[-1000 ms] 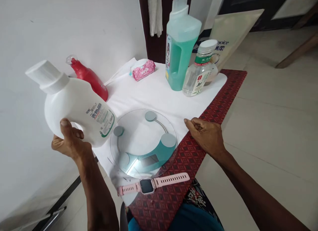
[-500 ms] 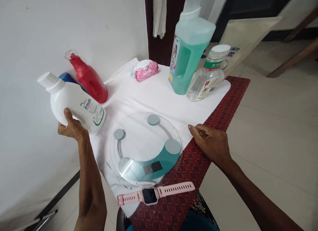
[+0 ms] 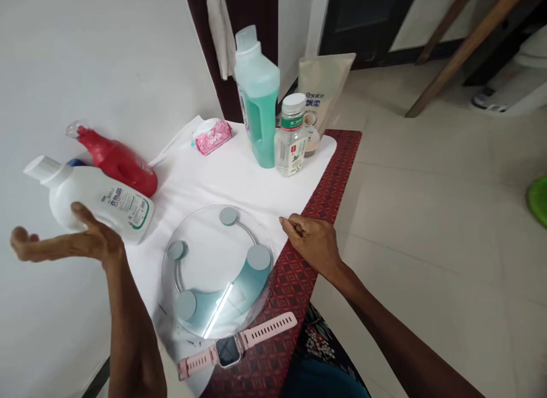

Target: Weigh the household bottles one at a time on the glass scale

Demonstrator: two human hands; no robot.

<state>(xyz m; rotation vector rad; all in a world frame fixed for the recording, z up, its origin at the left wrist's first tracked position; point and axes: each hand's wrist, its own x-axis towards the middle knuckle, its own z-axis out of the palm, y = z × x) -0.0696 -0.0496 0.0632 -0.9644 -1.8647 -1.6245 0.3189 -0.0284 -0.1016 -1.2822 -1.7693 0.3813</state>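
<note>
My left hand (image 3: 88,238) is open beside the white detergent bottle (image 3: 102,198), palm turned up and fingers stretched to the left. Its thumb overlaps the bottle's lower side in view; whether they touch I cannot tell. The bottle leans to the left against a red bottle (image 3: 122,164). My right hand (image 3: 314,241) rests as a closed fist on the table's right edge, with no object showing in it. Between my hands lies a round glass bathroom scale (image 3: 209,250). A pink smartwatch (image 3: 228,351) lies along the scale's near edge.
At the back stand a green liquid bottle (image 3: 262,124), a clear bottle (image 3: 291,141) with a white cap and a beige Rejoice tube (image 3: 322,90). A pink wipes pack (image 3: 213,137) lies left of them. White cloth (image 3: 252,187) covers part of the red patterned mat (image 3: 342,164).
My left hand has let go of the white bottle and opened out to the left. My right hand remains a fist at the edge. The whole view has shifted.
</note>
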